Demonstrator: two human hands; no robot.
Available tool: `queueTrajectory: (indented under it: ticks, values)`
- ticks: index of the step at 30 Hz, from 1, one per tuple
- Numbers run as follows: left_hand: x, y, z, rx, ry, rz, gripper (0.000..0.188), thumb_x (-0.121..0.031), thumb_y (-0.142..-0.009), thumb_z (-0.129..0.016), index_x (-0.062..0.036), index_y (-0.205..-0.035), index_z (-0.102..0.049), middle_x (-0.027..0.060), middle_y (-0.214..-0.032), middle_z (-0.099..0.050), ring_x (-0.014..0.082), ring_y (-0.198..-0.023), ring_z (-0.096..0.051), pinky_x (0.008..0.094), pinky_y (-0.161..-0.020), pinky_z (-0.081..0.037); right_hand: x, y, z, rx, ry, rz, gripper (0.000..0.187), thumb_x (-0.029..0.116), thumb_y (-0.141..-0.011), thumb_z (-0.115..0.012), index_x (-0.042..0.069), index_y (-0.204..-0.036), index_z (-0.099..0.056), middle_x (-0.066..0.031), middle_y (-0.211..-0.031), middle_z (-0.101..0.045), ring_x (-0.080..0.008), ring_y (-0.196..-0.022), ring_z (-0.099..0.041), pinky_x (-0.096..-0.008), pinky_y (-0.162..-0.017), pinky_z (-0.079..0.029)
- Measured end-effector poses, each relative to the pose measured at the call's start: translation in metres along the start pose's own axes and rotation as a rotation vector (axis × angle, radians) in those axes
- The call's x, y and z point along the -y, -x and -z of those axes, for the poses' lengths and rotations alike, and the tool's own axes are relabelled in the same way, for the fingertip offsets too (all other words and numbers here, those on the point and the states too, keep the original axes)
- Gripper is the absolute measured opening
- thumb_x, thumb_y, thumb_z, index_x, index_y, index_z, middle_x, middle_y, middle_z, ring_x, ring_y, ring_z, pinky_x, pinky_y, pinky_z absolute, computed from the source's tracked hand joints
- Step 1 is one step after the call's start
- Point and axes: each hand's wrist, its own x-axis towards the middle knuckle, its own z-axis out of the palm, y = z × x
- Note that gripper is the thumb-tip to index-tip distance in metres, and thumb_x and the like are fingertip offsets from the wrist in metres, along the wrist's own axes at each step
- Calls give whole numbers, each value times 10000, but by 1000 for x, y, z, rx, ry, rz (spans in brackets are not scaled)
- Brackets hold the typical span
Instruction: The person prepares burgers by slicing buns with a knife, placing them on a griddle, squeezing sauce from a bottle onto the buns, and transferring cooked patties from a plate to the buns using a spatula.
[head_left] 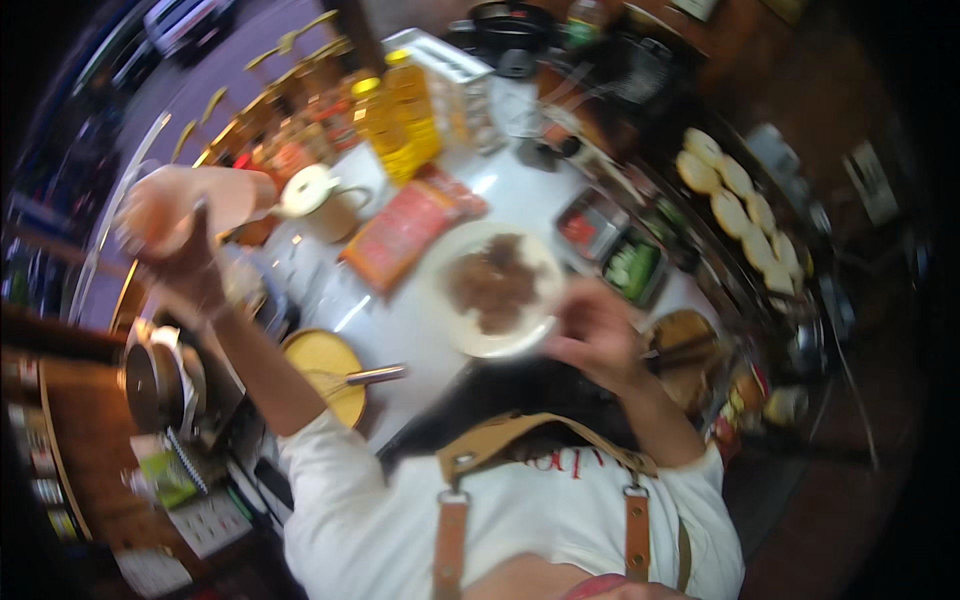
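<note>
My left hand [187,262] is raised at the far left, its fingers wrapped around a large translucent container [225,195] with a pinkish tint. Motion blur hides whether it is a jar or a bottle. In front of me is a white plate [447,318] bearing a loose heap of brown food [493,284], perhaps cooked meat. My right hand [598,335] grips the plate's right rim, thumb toward me. A yellow bowl [322,362] with a whisk [375,375] lying across it is to the plate's lower left.
Beyond the plate lie an orange-red packet [405,235], a cream jug [322,205] and yellow oil bottles [408,105]. To the right, trays of chopped vegetables [632,265] adjoin a rack of pale round buns [730,200]. A wooden board [683,340] lies near my right forearm.
</note>
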Motion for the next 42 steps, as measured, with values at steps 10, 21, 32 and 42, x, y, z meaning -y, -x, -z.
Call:
queueTrajectory:
  ticks: [10, 21, 32, 42]
  values:
    - [-211, 40, -91, 275, 997, 289, 772, 12, -662, -696, -76, -1323, -306, 77, -1247, -431, 183, -1150, -424, 324, -973, -365, 48, -113, -11, -158, -918, 266, 771, 618, -763, -489, 78, -1288, -324, -132, -1253, -430, -298, -1152, -417, -493, -991, -275]
    - [-347, 10, -203, 478, 1208, -59, 245, -266, -865, -530, -34, -929, -575, 115, -848, -605, 263, -793, -578, 343, -687, -438, 165, -33, 152, -608, -470, 569, 377, 308, -818, -597, 107, -1117, -488, -58, -1052, -576, -181, -995, -552, -325, -804, -487]
    - [-421, 16, -289, 689, 581, -617, 303, -303, -884, -452, -66, -1003, -598, 125, -919, -618, 295, -831, -586, 369, -705, -460, 260, -5, 242, -711, 492, 550, 656, 230, -641, -766, 8, -1140, -403, -92, -995, -564, -217, -895, -576, -332, -790, -492]
    - [-412, 87, -373, 883, 712, -590, 147, -149, -844, -499, -29, -861, -581, 152, -774, -580, 299, -715, -576, 338, -638, -466, 185, -71, 310, -625, 1067, 767, 691, 207, -542, -835, 6, -1090, -465, -81, -1004, -550, -180, -893, -541, -312, -778, -464]
